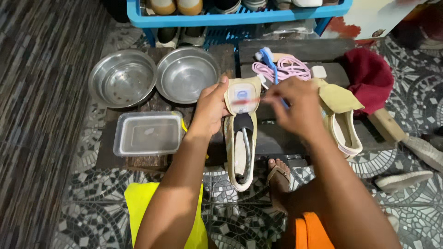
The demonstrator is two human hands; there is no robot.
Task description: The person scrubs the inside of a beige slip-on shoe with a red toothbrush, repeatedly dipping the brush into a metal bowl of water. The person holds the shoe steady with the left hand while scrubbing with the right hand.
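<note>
A beige shoe (241, 152) lies lengthwise on the dark wooden platform (277, 138), its tongue (243, 94) folded up. My left hand (211, 107) grips the left edge of that tongue. My right hand (295, 103) hovers just right of the tongue, holding a thin blurred item, possibly a small brush, with its tip over the tongue's label. A second beige shoe (344, 124) rests to the right, its tongue also flipped open.
Two steel bowls (122, 77) (187, 74) and a clear plastic box (148, 133) sit to the left. Pink laces (288, 69), a blue brush (269, 59) and a maroon cloth (369, 76) lie behind. A blue shoe rack (230, 18) stands beyond. My sandalled foot (278, 177) is below.
</note>
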